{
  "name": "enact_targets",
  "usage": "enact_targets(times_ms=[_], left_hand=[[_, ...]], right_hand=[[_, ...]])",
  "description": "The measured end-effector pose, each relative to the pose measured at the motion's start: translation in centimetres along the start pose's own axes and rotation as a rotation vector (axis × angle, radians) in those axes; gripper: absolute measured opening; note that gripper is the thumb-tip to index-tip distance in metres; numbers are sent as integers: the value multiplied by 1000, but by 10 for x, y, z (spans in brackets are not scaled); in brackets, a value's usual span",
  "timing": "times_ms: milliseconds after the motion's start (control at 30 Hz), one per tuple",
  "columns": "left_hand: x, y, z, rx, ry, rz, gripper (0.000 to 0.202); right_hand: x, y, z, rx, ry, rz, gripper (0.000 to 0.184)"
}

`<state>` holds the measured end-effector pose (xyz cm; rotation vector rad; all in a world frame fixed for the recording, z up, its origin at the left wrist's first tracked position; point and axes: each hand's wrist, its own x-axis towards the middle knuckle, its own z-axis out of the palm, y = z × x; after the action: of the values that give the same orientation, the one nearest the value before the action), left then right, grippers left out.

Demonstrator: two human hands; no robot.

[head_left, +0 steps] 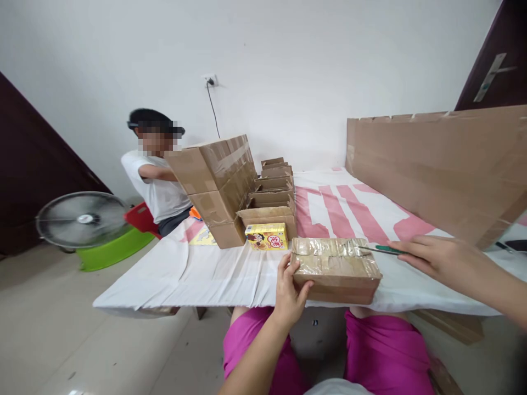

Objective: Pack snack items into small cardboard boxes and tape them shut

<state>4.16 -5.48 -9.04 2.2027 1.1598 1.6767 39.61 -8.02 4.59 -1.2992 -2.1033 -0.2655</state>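
**Taped box held at the near tabletop edge**

A taped cardboard box (335, 269) sat at the near edge of the tabletop (185, 274). The left hand (290, 293) gripped its left end, fingers curled around it. The right hand (428, 257) pinched a green-handled tool (381, 250), its tip on the box top. Behind stood a yellow carton (267, 236) and stacked boxes (222, 186).
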Motion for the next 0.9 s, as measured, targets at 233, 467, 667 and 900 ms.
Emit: enact_targets(times_ms=[233, 467, 667, 900], left_hand=[[-3, 0, 3, -30, 9, -21, 49], [-1, 2, -3, 21, -31, -2, 46], [0, 3, -5, 63, -40, 17, 44], [-1, 2, -5, 56, -30, 28, 46]], right_hand=[[28, -43, 20, 22, -154, -180, 36], [79, -92, 54, -95, -413, -298, 25], [80, -82, 30, -209, -555, -300, 22], [45, -32, 1, -219, -526, -174, 27]])
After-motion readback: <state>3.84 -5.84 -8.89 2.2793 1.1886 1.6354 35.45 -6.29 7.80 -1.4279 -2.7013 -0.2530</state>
